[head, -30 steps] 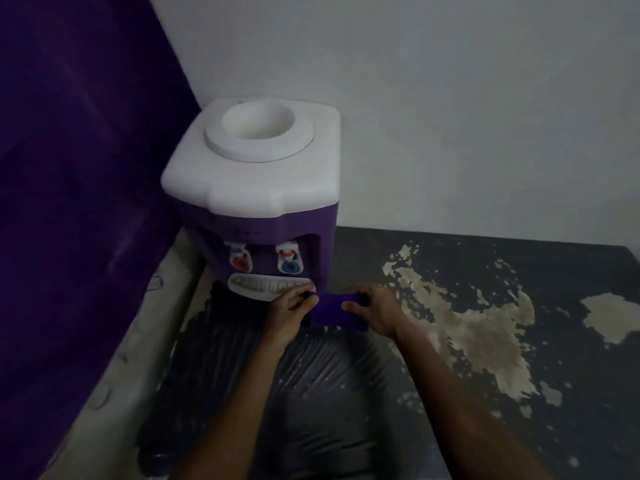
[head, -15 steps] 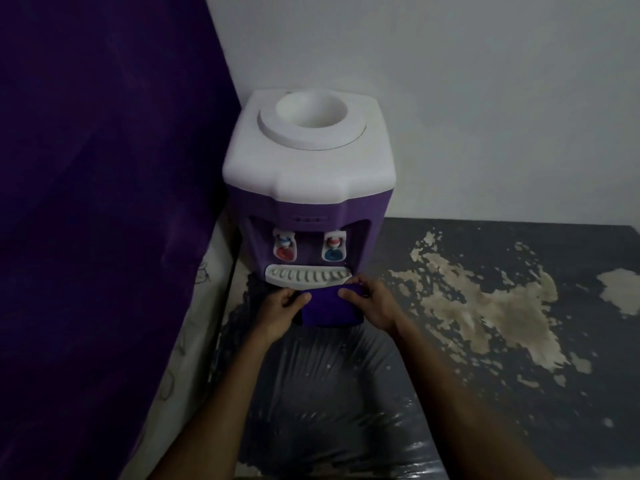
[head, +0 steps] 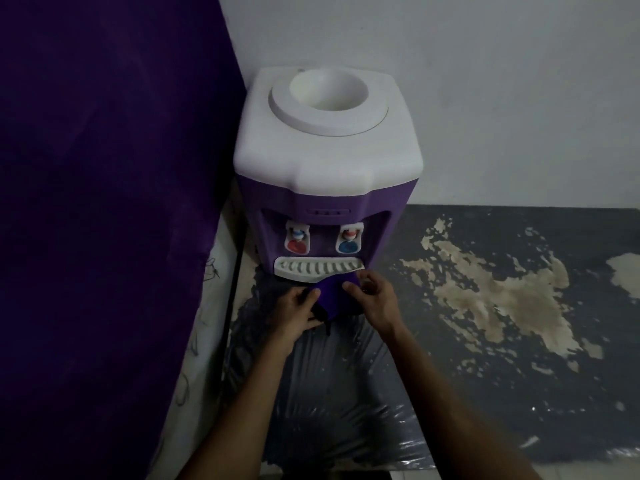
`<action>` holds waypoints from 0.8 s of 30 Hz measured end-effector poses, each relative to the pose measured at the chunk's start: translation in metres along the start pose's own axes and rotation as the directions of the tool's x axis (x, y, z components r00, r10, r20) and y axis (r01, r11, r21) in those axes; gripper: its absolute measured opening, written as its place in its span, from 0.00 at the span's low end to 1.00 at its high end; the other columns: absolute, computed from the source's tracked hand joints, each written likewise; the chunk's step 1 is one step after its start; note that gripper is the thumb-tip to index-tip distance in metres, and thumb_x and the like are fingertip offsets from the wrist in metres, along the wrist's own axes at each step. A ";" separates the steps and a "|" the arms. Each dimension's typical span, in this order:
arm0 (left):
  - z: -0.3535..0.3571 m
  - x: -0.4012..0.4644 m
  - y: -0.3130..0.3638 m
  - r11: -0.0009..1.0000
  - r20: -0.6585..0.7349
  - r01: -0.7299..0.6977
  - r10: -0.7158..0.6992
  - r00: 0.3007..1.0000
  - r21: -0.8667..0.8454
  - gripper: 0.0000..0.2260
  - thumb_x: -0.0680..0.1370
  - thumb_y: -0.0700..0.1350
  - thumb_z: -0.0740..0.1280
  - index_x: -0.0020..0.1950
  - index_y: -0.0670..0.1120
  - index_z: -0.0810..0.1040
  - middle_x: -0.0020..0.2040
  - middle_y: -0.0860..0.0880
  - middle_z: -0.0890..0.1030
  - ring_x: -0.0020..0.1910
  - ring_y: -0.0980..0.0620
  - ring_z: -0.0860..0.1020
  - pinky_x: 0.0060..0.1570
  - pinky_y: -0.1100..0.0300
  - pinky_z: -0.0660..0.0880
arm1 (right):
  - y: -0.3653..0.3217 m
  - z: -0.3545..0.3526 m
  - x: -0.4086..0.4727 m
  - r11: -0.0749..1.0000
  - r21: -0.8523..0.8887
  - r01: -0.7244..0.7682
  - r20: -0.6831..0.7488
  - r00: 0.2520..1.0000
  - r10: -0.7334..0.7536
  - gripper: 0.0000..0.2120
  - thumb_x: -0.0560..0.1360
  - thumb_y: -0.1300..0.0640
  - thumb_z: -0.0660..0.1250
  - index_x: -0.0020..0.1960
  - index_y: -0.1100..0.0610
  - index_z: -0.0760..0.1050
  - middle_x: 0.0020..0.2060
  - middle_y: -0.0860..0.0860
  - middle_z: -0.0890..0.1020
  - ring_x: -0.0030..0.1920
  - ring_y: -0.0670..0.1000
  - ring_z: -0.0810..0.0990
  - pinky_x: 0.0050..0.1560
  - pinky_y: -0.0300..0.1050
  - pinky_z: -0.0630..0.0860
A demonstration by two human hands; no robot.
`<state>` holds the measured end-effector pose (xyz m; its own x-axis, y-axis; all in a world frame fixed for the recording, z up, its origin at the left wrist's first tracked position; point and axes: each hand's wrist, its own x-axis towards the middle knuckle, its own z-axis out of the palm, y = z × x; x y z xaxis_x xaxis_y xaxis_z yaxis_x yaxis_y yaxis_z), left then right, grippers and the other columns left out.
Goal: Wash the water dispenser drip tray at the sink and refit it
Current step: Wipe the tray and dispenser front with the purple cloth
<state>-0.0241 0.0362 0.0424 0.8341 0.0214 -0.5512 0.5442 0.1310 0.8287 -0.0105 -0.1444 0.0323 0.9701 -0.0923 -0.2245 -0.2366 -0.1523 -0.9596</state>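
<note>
A purple and white water dispenser (head: 329, 161) stands on a dark worn surface against the wall, with no bottle on top. Under its red and blue taps sits a white slotted grille (head: 318, 269). Directly below the grille is the purple drip tray (head: 334, 299), held between both hands at the dispenser's foot. My left hand (head: 298, 311) grips its left end, with a dark strap or cord hanging by the fingers. My right hand (head: 374, 301) holds its right end, fingers curled over the top edge.
A dark purple curtain (head: 104, 202) fills the left side. The surface (head: 485, 306) is dark with pale peeled patches on the right. Shiny black plastic sheeting (head: 329, 403) covers the area under my forearms. A white wall is behind.
The view has moved closer and the dispenser has shifted toward the centre. Both hands stay on the purple tray, which has moved left, in under the white grille.
</note>
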 end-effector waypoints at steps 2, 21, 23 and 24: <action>0.007 0.002 0.002 0.998 0.032 0.039 -0.038 0.999 -0.049 0.16 0.80 0.48 0.64 0.66 0.43 0.73 0.60 0.43 0.78 0.54 0.44 0.80 0.50 0.51 0.81 | 0.000 0.004 -0.003 0.999 -0.023 0.042 0.030 0.999 -0.041 0.11 0.73 0.52 0.74 0.55 0.53 0.80 0.48 0.51 0.85 0.49 0.51 0.85 0.50 0.51 0.82; 0.030 0.026 0.008 0.945 0.138 0.100 -0.059 0.989 -0.311 0.15 0.79 0.44 0.65 0.66 0.45 0.75 0.58 0.44 0.82 0.55 0.47 0.81 0.49 0.58 0.79 | 0.012 0.009 0.000 0.889 -0.305 0.342 0.081 0.939 -0.334 0.24 0.72 0.41 0.70 0.67 0.41 0.74 0.66 0.47 0.70 0.67 0.48 0.70 0.66 0.49 0.74; 0.034 0.028 0.007 0.941 0.126 0.103 -0.065 0.990 -0.322 0.15 0.80 0.43 0.65 0.66 0.45 0.74 0.58 0.43 0.82 0.53 0.48 0.82 0.47 0.59 0.79 | 0.017 0.008 0.000 0.834 -0.421 0.357 0.084 0.931 -0.356 0.31 0.72 0.40 0.69 0.73 0.46 0.68 0.72 0.51 0.65 0.72 0.52 0.65 0.70 0.48 0.69; 0.036 0.029 0.008 0.941 0.121 0.109 -0.074 0.990 -0.320 0.14 0.80 0.44 0.64 0.66 0.45 0.74 0.57 0.44 0.82 0.51 0.49 0.81 0.47 0.59 0.79 | 0.020 0.007 0.001 0.779 -0.504 0.373 0.117 0.923 -0.367 0.33 0.73 0.40 0.68 0.75 0.46 0.65 0.75 0.54 0.62 0.73 0.54 0.63 0.71 0.48 0.67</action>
<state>0.0074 0.0022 0.0369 0.7966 -0.1085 -0.5947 0.5743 0.4429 0.6884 -0.0141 -0.1408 0.0117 0.9885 0.0856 0.1248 0.1504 -0.6492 -0.7456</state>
